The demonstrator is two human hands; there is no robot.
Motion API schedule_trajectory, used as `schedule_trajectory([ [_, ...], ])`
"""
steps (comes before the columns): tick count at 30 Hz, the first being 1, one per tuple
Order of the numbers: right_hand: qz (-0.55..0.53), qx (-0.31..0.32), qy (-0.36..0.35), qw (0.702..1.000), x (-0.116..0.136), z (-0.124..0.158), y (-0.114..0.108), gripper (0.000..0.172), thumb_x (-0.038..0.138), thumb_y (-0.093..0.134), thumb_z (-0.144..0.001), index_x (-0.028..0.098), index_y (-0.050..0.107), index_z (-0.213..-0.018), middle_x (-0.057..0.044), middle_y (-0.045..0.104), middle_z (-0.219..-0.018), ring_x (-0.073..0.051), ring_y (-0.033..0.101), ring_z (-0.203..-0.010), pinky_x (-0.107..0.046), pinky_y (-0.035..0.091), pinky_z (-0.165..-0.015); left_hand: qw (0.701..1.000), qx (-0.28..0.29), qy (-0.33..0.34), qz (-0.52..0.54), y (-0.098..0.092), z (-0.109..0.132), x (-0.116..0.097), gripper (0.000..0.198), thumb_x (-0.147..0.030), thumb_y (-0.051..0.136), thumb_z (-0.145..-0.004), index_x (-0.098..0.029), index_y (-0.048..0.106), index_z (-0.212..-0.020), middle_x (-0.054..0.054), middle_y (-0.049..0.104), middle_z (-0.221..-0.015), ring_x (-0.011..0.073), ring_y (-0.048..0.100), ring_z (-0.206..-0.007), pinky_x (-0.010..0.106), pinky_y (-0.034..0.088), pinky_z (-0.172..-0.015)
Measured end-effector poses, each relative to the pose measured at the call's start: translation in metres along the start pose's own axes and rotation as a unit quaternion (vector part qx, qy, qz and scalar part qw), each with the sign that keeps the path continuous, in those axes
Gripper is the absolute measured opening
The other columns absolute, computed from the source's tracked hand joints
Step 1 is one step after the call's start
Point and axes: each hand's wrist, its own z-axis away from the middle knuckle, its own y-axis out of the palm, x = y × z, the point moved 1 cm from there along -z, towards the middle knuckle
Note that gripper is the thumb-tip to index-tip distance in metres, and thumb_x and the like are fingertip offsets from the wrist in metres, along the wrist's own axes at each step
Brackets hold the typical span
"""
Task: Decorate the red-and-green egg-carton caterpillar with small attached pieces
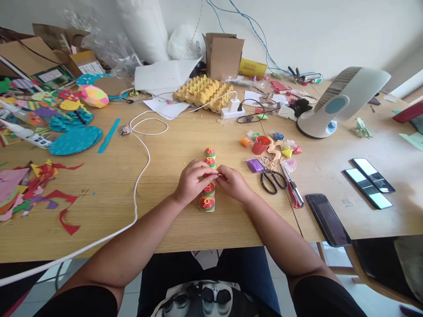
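Observation:
A row of several small red domes with green bases and yellow trim stands on the wooden table in front of me, one behind another. Over its middle, my left hand and my right hand meet fingertip to fingertip. Both are closed in a pinch around a tiny orange-yellow bit, too small to name. My fingers partly cover the middle domes. Right of the row lie black-handled scissors, a purple clay packet and a red cutter knife.
Beyond the scissors stand a red cup and bagged coloured clay. A white fan and several phones are to the right. Left lie a white cable, paper scraps and a blue disc. Egg trays sit behind.

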Motion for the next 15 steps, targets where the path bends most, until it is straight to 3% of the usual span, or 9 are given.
schedule_trajectory([
  [15,0.01,0.026,-0.001,1.0,0.0038,0.0011,-0.0007,0.019,0.025,0.055,-0.09,0.022,0.045,-0.075,0.004,0.047,-0.064,-0.012,0.04,-0.061,-0.025,0.029,-0.06,1.0,0.008,-0.024,0.009,0.002,0.0007,0.0009,0.007,-0.027,0.074,-0.088,-0.021,0.076,-0.092,0.004,0.072,-0.089,0.0171,0.066,-0.085,0.033,0.053,-0.081],
])
